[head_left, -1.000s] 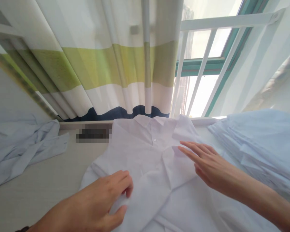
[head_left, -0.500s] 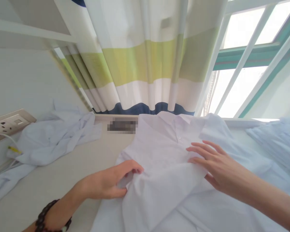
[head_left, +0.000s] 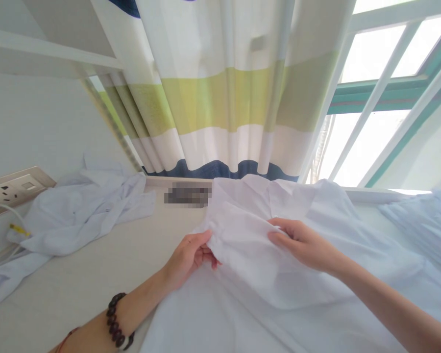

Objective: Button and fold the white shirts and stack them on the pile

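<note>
A white button-up shirt (head_left: 250, 289) lies spread in front of me, its collar end toward the curtain. My left hand (head_left: 191, 257) pinches a raised fold at the shirt's left side, thumb on top and fingers curled beneath. Across the shirt's middle, my right hand (head_left: 303, 244) has thumb and forefinger closed on the cloth, while its other fingers are tucked out of sight. Between the two hands the fabric is lifted a little and drawn into folds. Part of the collar is covered by this raised cloth.
Another crumpled white garment (head_left: 81, 211) lies at the left, beside a wall socket (head_left: 18, 189) with a white cable. Folded pale cloth (head_left: 426, 220) is at the right. Behind are a blurred dark item (head_left: 187, 195), a striped curtain (head_left: 220, 103) and a barred window (head_left: 375, 88).
My left hand has moved up and slightly right, raising the shirt's fold toward the collar. My right hand, spread open before, has closed on the cloth a little further left.
</note>
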Demonstrator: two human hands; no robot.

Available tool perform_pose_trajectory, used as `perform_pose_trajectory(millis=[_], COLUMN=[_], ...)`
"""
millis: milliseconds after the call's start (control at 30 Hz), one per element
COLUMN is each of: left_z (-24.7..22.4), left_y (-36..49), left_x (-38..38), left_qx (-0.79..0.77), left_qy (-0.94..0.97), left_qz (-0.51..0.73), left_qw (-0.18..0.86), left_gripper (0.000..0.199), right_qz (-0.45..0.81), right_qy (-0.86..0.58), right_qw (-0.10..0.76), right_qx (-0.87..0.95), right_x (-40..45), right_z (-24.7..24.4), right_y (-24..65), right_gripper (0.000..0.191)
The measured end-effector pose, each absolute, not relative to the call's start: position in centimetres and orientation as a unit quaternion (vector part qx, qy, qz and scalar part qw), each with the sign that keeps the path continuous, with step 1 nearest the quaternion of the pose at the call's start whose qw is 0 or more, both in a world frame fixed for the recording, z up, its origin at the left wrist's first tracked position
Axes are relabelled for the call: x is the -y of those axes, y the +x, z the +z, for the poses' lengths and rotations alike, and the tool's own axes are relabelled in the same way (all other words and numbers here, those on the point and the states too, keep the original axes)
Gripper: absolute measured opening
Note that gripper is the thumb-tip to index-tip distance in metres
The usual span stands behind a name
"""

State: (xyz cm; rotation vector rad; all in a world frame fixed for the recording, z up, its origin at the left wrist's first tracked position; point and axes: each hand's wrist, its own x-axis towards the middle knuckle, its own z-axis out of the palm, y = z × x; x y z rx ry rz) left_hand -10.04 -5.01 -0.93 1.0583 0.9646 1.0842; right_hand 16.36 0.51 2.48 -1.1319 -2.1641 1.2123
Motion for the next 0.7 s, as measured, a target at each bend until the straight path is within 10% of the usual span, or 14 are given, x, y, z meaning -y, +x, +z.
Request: perform_pose_trajectory(millis=[467,700], left_z=[-0.6,-0.1], left_y=[-10.2,-9.2], left_x=[5.9,6.4], left_qx=[-0.604,-0.521], left_qy=[0.492,0.497], left_qz=[0.455,0.463], left_qw=[0.432,0.516], left_gripper=[0.024,0.030], right_qz=[0.517,0.502], right_qy=[-0.399,-0.413], right_qw=[0.150,0.107], right_qx=[0.742,0.752], right_x=[-1.8,-1.3], right_z=[2.0,2.5], right_y=[17.8,18.2], right_gripper=[0.029,0.017])
